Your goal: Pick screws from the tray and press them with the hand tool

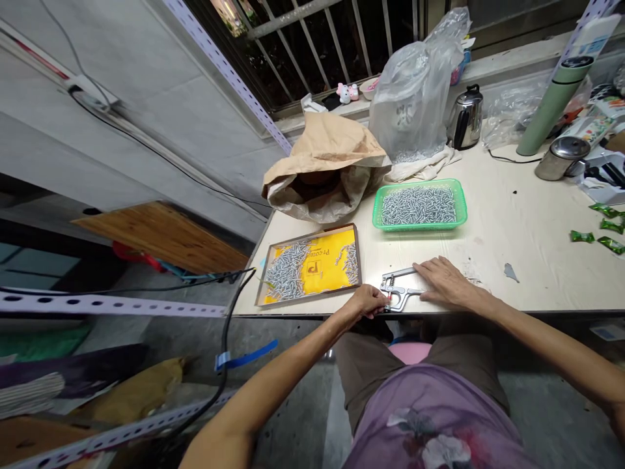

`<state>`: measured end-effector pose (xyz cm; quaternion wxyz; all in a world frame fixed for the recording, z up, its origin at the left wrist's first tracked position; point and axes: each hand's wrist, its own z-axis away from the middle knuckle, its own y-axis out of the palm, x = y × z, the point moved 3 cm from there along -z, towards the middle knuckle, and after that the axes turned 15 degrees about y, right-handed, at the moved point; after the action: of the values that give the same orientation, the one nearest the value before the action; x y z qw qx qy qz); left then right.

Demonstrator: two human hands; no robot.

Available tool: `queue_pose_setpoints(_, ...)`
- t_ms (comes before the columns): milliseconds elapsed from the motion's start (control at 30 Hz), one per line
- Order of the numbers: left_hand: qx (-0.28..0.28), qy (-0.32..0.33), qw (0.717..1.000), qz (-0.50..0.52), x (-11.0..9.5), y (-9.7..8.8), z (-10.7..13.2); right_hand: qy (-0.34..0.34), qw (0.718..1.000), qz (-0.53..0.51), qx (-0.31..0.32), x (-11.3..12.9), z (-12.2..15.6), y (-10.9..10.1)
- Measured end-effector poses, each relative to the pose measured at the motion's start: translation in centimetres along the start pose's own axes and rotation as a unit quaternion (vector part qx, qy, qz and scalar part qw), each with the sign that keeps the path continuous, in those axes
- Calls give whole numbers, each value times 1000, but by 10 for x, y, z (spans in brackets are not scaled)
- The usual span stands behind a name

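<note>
A silver plier-like hand tool [401, 292] with two handles and a small spring lies at the table's front edge, its handles spread apart and pointing right. My right hand [445, 280] is on the handle ends, fingers at the upper handle and thumb by the lower one. At the tool's left end, my left hand [370, 301] is closed in a pinch. What it pinches is too small to make out; a bit of red shows beside the fingertips. Left of it lies a shallow tray [319, 266] with a yellow lining and small silver metal parts in two heaps.
A green basket [461, 203] full of similar metal parts stands behind the tool. Farther back are an open brown paper sack [336, 146], a clear plastic bag [407, 91], a kettle [466, 117] and a green flask [554, 107]. Green wrapped sweets [610, 245] lie far right.
</note>
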<state>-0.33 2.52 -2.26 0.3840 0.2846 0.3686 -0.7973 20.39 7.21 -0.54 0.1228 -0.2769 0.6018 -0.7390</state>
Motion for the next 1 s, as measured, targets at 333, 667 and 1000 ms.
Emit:
queue_pose_setpoints(333, -135, 318, 864, -366, -34, 21, -5, -44, 998, -52, 1, -4, -10, -3)
queue_pose_setpoints(667, -13, 346, 805, -482, -62, 29, -47, 75, 995, 55, 17, -2, -12, -15)
queue_pose_setpoints(1000, 36, 377, 818, -433, -60, 35, -50, 38, 997, 39, 48, -1, -11, -4)
